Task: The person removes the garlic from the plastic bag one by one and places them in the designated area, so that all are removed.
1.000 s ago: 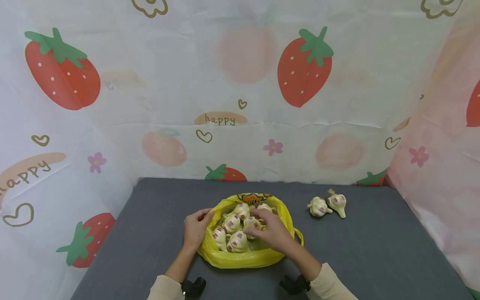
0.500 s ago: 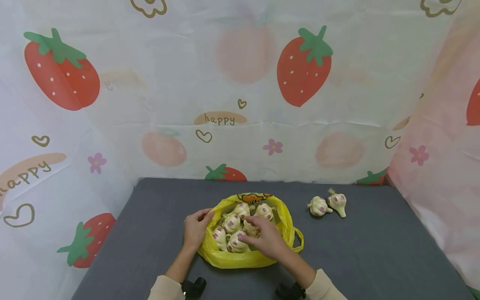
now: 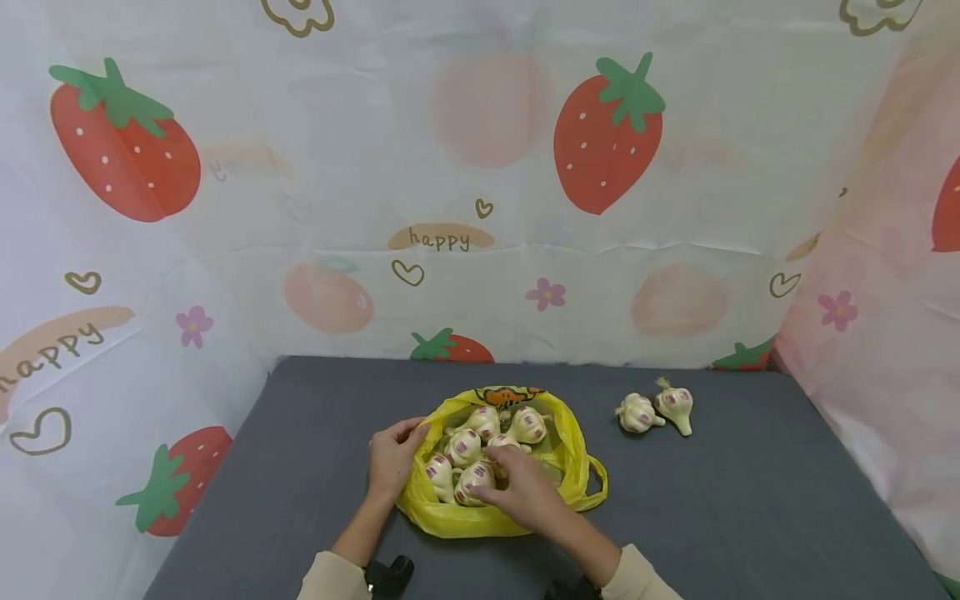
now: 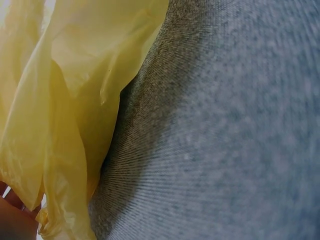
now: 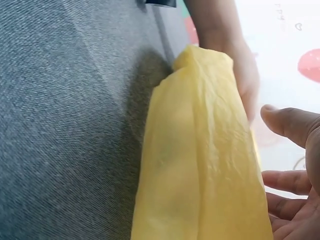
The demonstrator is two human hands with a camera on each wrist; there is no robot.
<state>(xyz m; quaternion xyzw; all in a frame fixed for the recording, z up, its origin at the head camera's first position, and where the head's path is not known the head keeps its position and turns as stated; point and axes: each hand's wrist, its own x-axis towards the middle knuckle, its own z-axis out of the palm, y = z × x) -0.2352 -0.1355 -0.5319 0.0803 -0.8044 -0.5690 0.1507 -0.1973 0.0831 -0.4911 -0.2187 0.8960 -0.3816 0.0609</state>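
A yellow plastic bag (image 3: pixel 480 523) stands with its mouth spread wide, several garlic bulbs (image 3: pixel 463 447) lying inside. My left hand (image 3: pixel 392 460) pinches the bag's left rim between thumb and fingers. Over the front of the bag's mouth is my right hand (image 3: pixel 521 490), thumb and fingers spread apart. Its fingertips are right at a garlic bulb (image 3: pixel 472 483) near the front rim, partly covering the bulbs behind. In the right wrist view the thumb and fingers (image 5: pixel 287 182) show beyond the bag wall (image 5: pixel 200 150), nothing visible between them.
Two garlic bulbs (image 3: pixel 639 413) lie on the dark grey tabletop (image 3: pixel 735 500) to the right of the bag. A loop handle (image 3: pixel 597 483) sticks out at the bag's right side. Strawberry-printed cloth (image 3: pixel 675 208) hangs behind and at both sides.
My right hand has moved left and toward me inside the bag's mouth, leaving the back right bulb uncovered. The left hand stays on the rim.
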